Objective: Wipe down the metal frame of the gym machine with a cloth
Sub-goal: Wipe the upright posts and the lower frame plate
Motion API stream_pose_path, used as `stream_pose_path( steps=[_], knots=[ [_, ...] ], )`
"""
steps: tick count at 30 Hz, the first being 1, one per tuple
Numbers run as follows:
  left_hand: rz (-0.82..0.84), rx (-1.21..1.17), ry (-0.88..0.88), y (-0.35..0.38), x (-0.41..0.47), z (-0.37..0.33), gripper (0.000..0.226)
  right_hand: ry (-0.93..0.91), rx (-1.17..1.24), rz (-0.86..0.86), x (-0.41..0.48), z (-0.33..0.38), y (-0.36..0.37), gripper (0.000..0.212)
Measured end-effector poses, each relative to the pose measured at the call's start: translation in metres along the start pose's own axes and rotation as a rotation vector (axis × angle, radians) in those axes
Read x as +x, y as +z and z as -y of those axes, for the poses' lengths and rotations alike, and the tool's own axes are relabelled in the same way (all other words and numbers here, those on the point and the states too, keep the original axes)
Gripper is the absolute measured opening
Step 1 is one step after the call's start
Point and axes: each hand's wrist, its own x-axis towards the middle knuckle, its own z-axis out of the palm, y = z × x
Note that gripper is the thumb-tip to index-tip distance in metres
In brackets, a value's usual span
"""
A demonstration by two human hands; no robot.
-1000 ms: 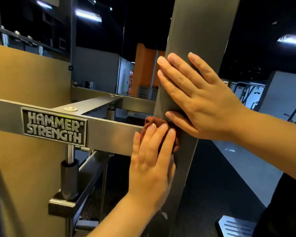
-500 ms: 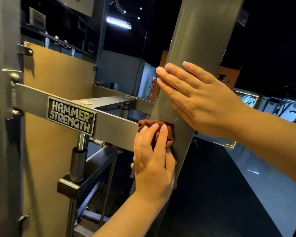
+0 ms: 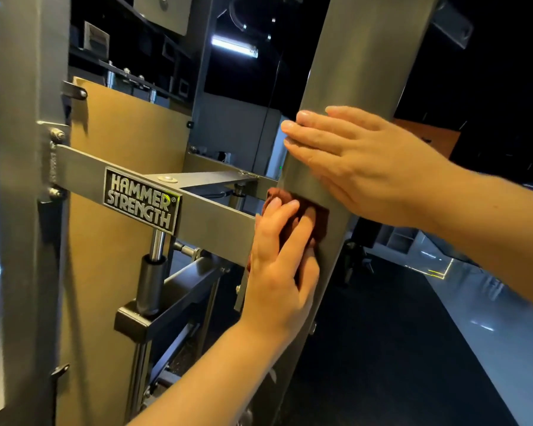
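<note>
A grey metal upright post (image 3: 360, 66) of the gym machine frame runs up the middle right. My left hand (image 3: 279, 272) presses a dark red-brown cloth (image 3: 316, 219) flat against the post, where a horizontal crossbar (image 3: 216, 222) meets it; its fingers lie straight over the cloth. Most of the cloth is hidden under that hand. My right hand (image 3: 360, 167) rests flat on the post just above the cloth, fingers straight and pointing left.
The crossbar carries a "Hammer Strength" plate (image 3: 140, 200). A second grey upright (image 3: 28, 179) stands at the left with a tan panel (image 3: 117, 272) behind it. A chrome rod in a black sleeve (image 3: 151, 281) hangs under the bar. Dark gym floor (image 3: 382, 348) lies to the right.
The view has swung left and nearer, so the left upright now shows. The left hand with the cloth has slid slightly up the post. The right hand stays flat above it.
</note>
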Motion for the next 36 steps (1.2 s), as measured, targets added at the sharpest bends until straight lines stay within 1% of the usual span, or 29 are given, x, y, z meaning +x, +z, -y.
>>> stream_pose_path(
  steps=[3, 6, 8, 10, 13, 15, 17, 20, 24, 26, 27, 29, 32, 34, 36],
  knots=[
    [-0.01, 0.045, -0.014, 0.005, 0.014, -0.006, 0.044, -0.026, -0.021, 0.016, -0.001, -0.006, -0.002, 0.054],
    [0.031, 0.071, -0.018, 0.001, -0.014, -0.001, 0.044, 0.025, -0.093, -0.008, -0.006, 0.006, 0.007, 0.054],
    [0.045, 0.102, -0.036, -0.002, -0.04, 0.002, 0.046, 0.06, -0.095, -0.025, -0.005, 0.014, 0.011, 0.055],
    [0.04, 0.099, -0.053, -0.002, -0.047, 0.002, 0.047, 0.079, -0.093, -0.038, -0.004, 0.017, 0.012, 0.055],
    [0.005, 0.061, -0.038, 0.004, -0.017, -0.004, 0.044, 0.069, -0.092, -0.013, -0.005, 0.016, 0.013, 0.056],
    [-0.017, 0.097, -0.028, 0.006, 0.008, -0.007, 0.044, 0.065, -0.086, -0.009, -0.005, 0.014, 0.012, 0.056],
    [-0.022, 0.135, -0.044, 0.008, 0.013, -0.008, 0.046, 0.071, -0.078, -0.027, -0.005, 0.014, 0.011, 0.055],
    [0.014, 0.172, -0.064, 0.01, -0.027, -0.006, 0.053, 0.08, -0.097, -0.047, -0.005, 0.016, 0.013, 0.054],
    [0.032, 0.226, -0.194, 0.009, -0.103, -0.001, 0.067, 0.077, -0.129, -0.03, -0.006, 0.016, 0.015, 0.057],
    [0.019, 0.209, -0.222, 0.009, -0.1, -0.002, 0.062, 0.08, -0.125, -0.026, -0.006, 0.017, 0.014, 0.058],
    [0.006, 0.196, -0.2, 0.01, -0.089, -0.003, 0.057, 0.08, -0.121, -0.026, -0.005, 0.018, 0.013, 0.059],
    [-0.027, 0.158, -0.143, 0.012, -0.052, -0.008, 0.051, 0.074, -0.129, -0.012, -0.005, 0.019, 0.013, 0.059],
    [-0.066, 0.136, -0.124, 0.014, -0.005, -0.014, 0.048, 0.077, -0.139, 0.0, -0.006, 0.019, 0.012, 0.059],
    [-0.079, 0.168, -0.124, 0.013, -0.006, -0.01, 0.046, 0.083, -0.142, -0.006, -0.006, 0.022, 0.011, 0.059],
    [-0.05, 0.196, -0.088, 0.008, -0.036, 0.0, 0.044, 0.066, -0.14, 0.001, -0.006, 0.027, 0.012, 0.059]
  ],
)
